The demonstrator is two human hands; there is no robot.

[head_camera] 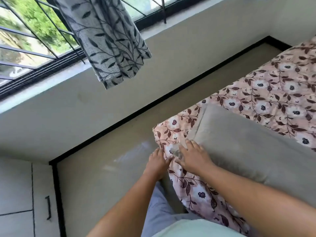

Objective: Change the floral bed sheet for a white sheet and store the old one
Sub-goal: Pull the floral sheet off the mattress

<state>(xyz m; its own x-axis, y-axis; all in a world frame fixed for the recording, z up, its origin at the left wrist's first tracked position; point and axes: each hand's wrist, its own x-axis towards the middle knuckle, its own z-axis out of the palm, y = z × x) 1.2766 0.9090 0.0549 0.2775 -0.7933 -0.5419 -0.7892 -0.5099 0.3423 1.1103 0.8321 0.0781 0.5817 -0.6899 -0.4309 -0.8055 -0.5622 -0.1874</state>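
Here, in the head view, the floral sheet (266,93) covers the bed, and a grey pillow (239,142) lies on top of it. The right hand (193,158) rests flat on the pillow's near corner, fingers spread. The left hand (156,162) is just left of the pillow, fingertips against the sheet's hanging edge; I cannot tell whether they pinch it. A leaf-print curtain (109,40) hangs beyond the pillow.

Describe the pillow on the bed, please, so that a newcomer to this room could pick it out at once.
Look right, to the wide spread of the pink floral sheet. At its near corner lies the pillow, the person's right hand resting at its tip. It alone is plain grey-beige, without any pattern.
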